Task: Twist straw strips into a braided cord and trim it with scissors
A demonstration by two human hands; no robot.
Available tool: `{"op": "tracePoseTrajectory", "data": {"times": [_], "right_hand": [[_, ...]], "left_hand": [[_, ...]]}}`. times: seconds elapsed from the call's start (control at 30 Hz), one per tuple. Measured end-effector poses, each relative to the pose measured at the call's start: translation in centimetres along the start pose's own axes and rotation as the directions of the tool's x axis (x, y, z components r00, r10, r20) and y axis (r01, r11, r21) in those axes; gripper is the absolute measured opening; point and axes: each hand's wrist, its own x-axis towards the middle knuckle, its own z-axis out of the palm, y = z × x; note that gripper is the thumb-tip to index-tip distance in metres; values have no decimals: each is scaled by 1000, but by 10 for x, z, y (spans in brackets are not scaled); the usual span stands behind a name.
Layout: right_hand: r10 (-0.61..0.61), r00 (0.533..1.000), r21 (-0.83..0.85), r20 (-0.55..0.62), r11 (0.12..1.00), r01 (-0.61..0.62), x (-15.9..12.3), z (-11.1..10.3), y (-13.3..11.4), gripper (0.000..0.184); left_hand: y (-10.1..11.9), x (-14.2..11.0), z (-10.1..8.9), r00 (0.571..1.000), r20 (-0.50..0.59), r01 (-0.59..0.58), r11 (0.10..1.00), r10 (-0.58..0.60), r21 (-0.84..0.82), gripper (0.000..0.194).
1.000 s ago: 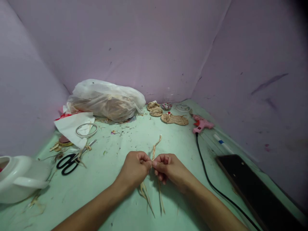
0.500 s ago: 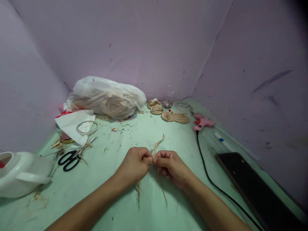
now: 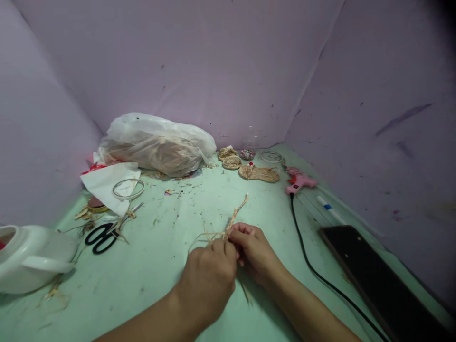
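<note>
A short braid of dried plant fibre [image 3: 235,214] sticks up and away from me at the middle of the table, tilted to the right. My right hand [image 3: 252,247] pinches it near its lower end, where the strands part. Beside it my left hand [image 3: 210,280] is closed, its back turned up, right at the loose strands. Several fibre strands [image 3: 206,234] fan out leftward above the left knuckles, and others hang below the right hand. The left fingertips are hidden behind that hand, so their exact grip is not visible.
Black-handled scissors [image 3: 103,237] and a white pot [image 3: 39,256] lie left. Behind are a plastic bag of fibre [image 3: 156,147], a roll of tape [image 3: 128,195] and woven sole shapes [image 3: 259,174]. On the right are a pink glue gun [image 3: 301,182], its cord [image 3: 302,256] and a phone [image 3: 381,280].
My left hand has rolled over and come nearer, across the lower strands. Some strands now point left. The braid's tip leans further right, while my right hand keeps its pinch.
</note>
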Motion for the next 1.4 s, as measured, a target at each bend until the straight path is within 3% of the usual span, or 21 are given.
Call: {"op": "tracePoseTrajectory", "data": {"times": [0.07, 0.17, 0.23, 0.3, 0.33, 0.37, 0.4, 0.43, 0.5, 0.57, 0.6, 0.67, 0.8, 1.0, 1.2, 1.3, 1.4], "right_hand": [[10, 1000, 52, 0, 999, -10, 0, 1, 1, 11], [-5, 1000, 102, 2, 995, 5, 1, -1, 0, 11], [-1, 1000, 94, -2, 996, 1, 1, -3, -4, 13], [20, 1000, 77, 10, 997, -21, 1, -5, -7, 16], [33, 999, 73, 29, 997, -35, 1, -6, -9, 17], [46, 997, 67, 56, 997, -49, 0, -6, -11, 17], [55, 995, 61, 88, 996, -60, -1, -6, -12, 17], [61, 991, 50, 120, 996, -68, -2, -6, -12, 17], [67, 984, 18, 163, 997, -71, -4, -5, -12, 17], [56, 980, -5, 189, 998, -56, -5, -4, -11, 19], [51, 978, -14, 201, 999, -49, -5, -4, -11, 19], [51, 974, -35, 219, 998, -44, -6, -4, -11, 20], [85, 965, -78, 247, 995, -68, -4, -6, -14, 20], [114, 945, -132, 306, 988, -77, -5, -12, -17, 14], [43, 955, -304, 292, 951, 50, -6, -12, -18, 13], [-142, 959, -495, 244, 833, 249, -5, -14, -17, 9], [-298, 929, -727, 219, 585, 359, -6, -17, -16, 10]], "left_hand": [[7, -4, 10, 999, -1, -33, 997, 33, 63, 41], [12, -9, 12, 996, 75, -50, 999, 49, 12, 41], [8, -10, 0, 989, 135, -35, 990, 53, -134, 31], [-1, -9, -20, 994, 108, 24, 937, 15, -347, 20], [-8, -7, -31, 998, 46, 52, 886, -35, -460, 20], [-15, -4, -40, 985, -67, 96, 829, -159, -552, 21], [-22, 0, -48, 937, -152, 153, 760, -315, -632, 23], [-28, 6, -52, 884, -147, 216, 665, -445, -715, 28], [-36, 17, -51, 843, 86, 348, 417, -531, -839, 37], [-39, 26, -42, 840, 396, 485, 189, -371, -853, 41], [-40, 29, -36, 832, 496, 534, 117, -249, -837, 38], [-40, 32, -25, 806, 588, 591, 46, -67, -805, 28], [-44, 33, -17, 785, 619, 619, 38, -8, -784, 20], [-56, 33, -13, 802, 588, 586, 50, 106, -809, 14], [-50, 32, -13, 888, 454, 444, 127, 69, -887, 14], [-44, 32, -8, 917, 396, 396, 181, -42, -900, 13], [-40, 33, 2, 923, 359, 382, 236, -138, -893, 11]]}}
